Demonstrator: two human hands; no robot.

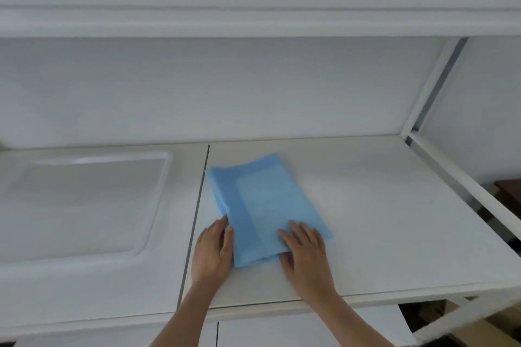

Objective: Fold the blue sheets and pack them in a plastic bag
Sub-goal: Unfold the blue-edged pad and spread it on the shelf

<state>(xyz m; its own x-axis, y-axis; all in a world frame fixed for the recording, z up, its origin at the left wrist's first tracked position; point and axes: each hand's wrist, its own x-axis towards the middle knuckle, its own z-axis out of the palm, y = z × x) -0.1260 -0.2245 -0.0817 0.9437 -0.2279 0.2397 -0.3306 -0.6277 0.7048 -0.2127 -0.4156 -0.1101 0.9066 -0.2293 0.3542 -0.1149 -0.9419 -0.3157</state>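
The left hand [213, 251] lies flat against the folded blue sheet [267, 205] at its 8 o'clock edge; the right hand [306, 253] presses flat at 5 o'clock, fingers straight.

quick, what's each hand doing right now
Left hand: open, fingers straight along the left edge of the blue sheet.
Right hand: open, flat on the sheet's near right corner.

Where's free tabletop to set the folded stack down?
Bare table runs right of the blue sheets out to the white frame rail, and behind them up to the back wall. It is crowded at the near edge, where the left hand and right hand flank the sheets, and the clear tray fills the left.
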